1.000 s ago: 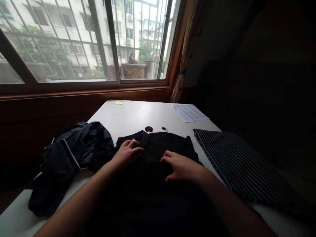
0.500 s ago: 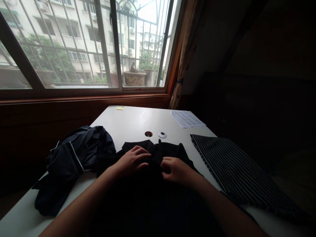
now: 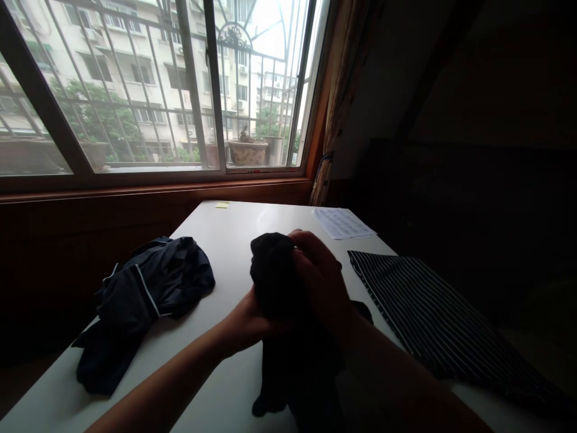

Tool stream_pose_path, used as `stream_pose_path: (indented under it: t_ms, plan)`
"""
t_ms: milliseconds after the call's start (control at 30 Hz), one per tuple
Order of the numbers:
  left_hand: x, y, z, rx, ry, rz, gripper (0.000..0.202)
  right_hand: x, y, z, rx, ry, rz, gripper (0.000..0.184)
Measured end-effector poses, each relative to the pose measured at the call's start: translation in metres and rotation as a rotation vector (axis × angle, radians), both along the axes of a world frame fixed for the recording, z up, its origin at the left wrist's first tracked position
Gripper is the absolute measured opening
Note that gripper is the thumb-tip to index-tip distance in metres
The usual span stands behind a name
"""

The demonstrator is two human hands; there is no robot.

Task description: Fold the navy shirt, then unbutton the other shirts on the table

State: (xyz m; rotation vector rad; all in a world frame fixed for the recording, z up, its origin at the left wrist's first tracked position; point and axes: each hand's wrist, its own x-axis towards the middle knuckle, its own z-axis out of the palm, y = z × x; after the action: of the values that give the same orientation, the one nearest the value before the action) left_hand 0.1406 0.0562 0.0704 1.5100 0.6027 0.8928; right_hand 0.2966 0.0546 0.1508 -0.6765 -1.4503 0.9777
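Observation:
A black garment (image 3: 274, 270), its exact kind hard to make out, is gathered into a bunch over the near part of the table. My right hand (image 3: 322, 276) is wrapped over the bunch from the right, fingers closed on the cloth. From below and the left, my left hand (image 3: 252, 322) grips the same cloth, its fingertips hidden behind the fabric. Loose ends of the garment hang down beneath both hands, and another bit of it shows beyond my right wrist.
A crumpled dark navy garment with white piping (image 3: 157, 282) lies on the left of the white table (image 3: 252, 219). To the right is a flat black striped cloth (image 3: 419, 300). Printed papers (image 3: 342, 222) and a yellow sticky note (image 3: 222, 205) sit at the far edge, below a barred window.
The black garment, earlier spread across the near table under both hands, is now lifted and bunched together. My hands have come together around it, the right one moving up and over.

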Motion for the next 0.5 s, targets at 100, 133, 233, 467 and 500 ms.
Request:
stream_pose_path:
  t_ms: [100,133,233,467,500]
  plan:
    - [-0.009,-0.011,-0.002,-0.034,-0.039,0.099,0.056,-0.015,-0.005,0.007,-0.020,0.120,0.140,0.013]
    - [-0.013,-0.015,-0.004,-0.026,-0.039,0.138,0.058,-0.017,-0.004,0.010,-0.026,0.155,0.153,0.015]
    - [-0.022,-0.028,-0.007,-0.002,-0.029,0.237,0.077,-0.024,0.002,0.020,-0.009,0.208,0.100,0.020]
    - [-0.063,-0.053,0.006,-0.226,-0.059,0.754,0.075,-0.034,0.024,0.018,-0.114,0.335,0.244,0.021]
    - [-0.075,-0.050,0.007,-0.222,-0.040,0.826,0.075,-0.031,0.028,0.011,-0.128,0.352,0.257,0.021]
